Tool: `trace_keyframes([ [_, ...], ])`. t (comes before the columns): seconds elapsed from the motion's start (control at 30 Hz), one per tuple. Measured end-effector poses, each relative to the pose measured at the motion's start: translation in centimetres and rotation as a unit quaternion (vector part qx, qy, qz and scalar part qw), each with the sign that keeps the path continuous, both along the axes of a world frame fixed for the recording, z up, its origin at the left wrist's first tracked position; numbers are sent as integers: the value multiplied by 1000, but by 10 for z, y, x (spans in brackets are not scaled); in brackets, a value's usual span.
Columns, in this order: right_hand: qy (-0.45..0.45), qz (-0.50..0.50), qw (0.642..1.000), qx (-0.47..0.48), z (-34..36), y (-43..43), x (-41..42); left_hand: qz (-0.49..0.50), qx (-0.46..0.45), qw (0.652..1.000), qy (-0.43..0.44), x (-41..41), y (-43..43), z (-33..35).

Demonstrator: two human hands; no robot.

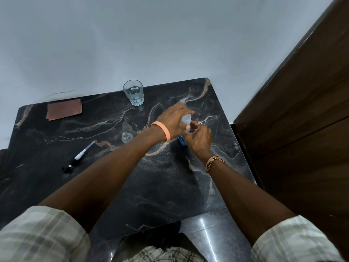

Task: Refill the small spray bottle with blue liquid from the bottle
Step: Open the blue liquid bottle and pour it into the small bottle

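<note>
Standing over the dark marble table (113, 186), the person works with both hands bunched together at its right side, around the bottle (182, 141). Only a blue strip of it shows, low down between the left wrist and the heel of the right hand. It looks tilted, though I cannot tell whether its base rests on the table. The left hand (171, 120) sits over the top, fingers curled round a pale, translucent cap (186, 118) at the bottle's upper end. The right hand (199, 138) is tucked in beside it with fingers bent, seemingly gripping the bottle's neck or body, but the knuckles hide the exact hold.

The spray bottle (127, 137) stands upright, well left of the hands, with its mouth open and nothing blue in it that I can see. Its pump (79, 160) lies on its side further left. A glass (133, 92) with some water stands at the far edge.

I take this for the opening of the bottle, with the cap being twisted or pulled and no pouring yet. Next the cap has to come free and be set down. Then the bottle must go over to the spray bottle's narrow mouth and be tipped slowly. A hand steadying the spray bottle would help, since it looks light and easy to knock over.
</note>
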State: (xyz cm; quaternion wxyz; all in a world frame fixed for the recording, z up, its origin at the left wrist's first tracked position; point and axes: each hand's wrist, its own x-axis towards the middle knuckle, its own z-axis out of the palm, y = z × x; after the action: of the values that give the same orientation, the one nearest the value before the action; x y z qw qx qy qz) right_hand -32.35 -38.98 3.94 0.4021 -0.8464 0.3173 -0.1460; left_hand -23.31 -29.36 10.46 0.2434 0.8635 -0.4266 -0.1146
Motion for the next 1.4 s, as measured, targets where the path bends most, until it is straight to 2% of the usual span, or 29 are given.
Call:
trace_keyframes([
  [0.13,-3,-11,1000,-4,-1,0,1,-17,-18,999,28,-1,2,1],
  [0.27,3,0,1000,1,0,0,0,19,9,1000,6,-1,0,1],
  [0.4,-1,-7,1000,-7,0,0,0,-10,-12,999,34,-3,1,2],
  [0.57,-5,-1,1000,1,2,2,-1,16,10,1000,3,-1,-1,0],
  [0.73,1,-8,1000,3,1,1,0,-28,1,1000,10,0,1,-1],
  [0.83,4,-4,1000,7,1,1,-1,-1,12,1000,-5,0,1,-3],
  [1.07,6,-9,1000,5,-1,1,2,16,-38,998,46,1,4,-6],
  [1.17,8,-4,1000,-1,-1,0,1,35,-17,999,33,2,4,-6],
  [1.3,0,-12,1000,-9,-1,1,1,25,-50,997,55,0,4,-6],
  [1.4,1,-12,1000,-6,-2,1,1,46,-33,998,37,1,2,-6],
])
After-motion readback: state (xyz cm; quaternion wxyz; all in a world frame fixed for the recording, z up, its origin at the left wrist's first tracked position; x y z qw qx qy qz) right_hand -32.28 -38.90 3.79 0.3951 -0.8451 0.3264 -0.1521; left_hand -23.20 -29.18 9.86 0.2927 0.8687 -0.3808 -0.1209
